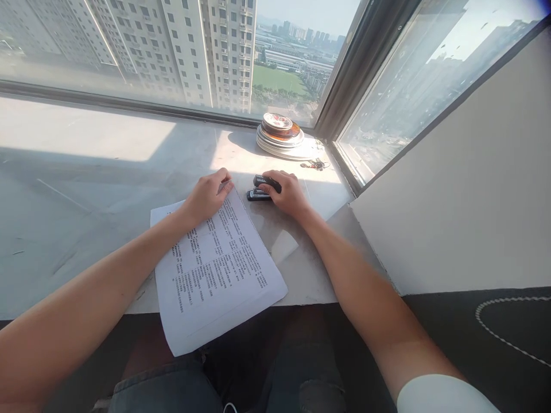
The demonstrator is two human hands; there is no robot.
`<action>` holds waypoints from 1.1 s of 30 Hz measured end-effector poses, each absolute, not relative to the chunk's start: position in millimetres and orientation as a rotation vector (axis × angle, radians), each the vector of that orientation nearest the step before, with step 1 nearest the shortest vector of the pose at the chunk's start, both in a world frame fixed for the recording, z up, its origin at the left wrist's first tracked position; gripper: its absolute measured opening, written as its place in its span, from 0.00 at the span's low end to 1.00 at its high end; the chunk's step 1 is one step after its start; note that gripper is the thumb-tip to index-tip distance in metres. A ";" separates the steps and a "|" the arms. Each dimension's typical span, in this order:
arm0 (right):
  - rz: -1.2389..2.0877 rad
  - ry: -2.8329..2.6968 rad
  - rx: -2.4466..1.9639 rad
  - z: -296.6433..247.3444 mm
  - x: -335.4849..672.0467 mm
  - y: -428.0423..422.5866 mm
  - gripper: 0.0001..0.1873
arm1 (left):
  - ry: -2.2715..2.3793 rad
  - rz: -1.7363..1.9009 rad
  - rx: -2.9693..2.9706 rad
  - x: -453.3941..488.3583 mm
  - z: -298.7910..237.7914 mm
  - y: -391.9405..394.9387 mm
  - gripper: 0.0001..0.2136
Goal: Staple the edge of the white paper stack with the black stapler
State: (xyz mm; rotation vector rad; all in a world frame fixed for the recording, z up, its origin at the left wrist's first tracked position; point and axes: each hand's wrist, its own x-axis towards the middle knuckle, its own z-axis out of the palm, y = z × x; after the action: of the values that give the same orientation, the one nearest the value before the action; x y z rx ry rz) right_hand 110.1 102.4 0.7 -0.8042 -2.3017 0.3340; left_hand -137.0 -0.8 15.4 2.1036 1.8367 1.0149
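A printed sheet of paper (215,269) lies on the pale stone windowsill (86,172), its near corner hanging over the sill's front edge. My left hand (209,195) rests on the sheet's far corner with fingers curled and pinched on that corner. Just to its right, my right hand (286,192) is wrapped round a black stapler (260,192) that sits on the sill beside the paper's top edge.
A stack of decorated plates (280,137) stands at the back in the window corner, with a small bunch of keys (316,165) to its right. Window glass borders the sill behind and to the right. A grey wall (451,201) rises at right.
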 end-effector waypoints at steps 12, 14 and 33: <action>0.335 -2.206 -0.889 -2.2 116.9 110.9 0.11 | 2.398 1.082 1.643 -175.7 17.7 4.9 0.02; 0.336 -2.204 -0.893 -2.0 116.7 110.7 0.11 | 2.331 1.092 1.689 -175.2 17.7 5.3 0.03; 0.368 -2.163 -0.856 -2.4 116.5 110.4 0.13 | 1.656 0.982 2.059 -143.0 10.0 2.4 0.07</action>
State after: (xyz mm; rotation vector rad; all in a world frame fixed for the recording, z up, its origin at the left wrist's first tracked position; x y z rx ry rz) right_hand 116.5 110.4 -2.4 -0.8557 -2.1629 0.3679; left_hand -143.0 2.4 10.0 2.0588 1.6557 0.9815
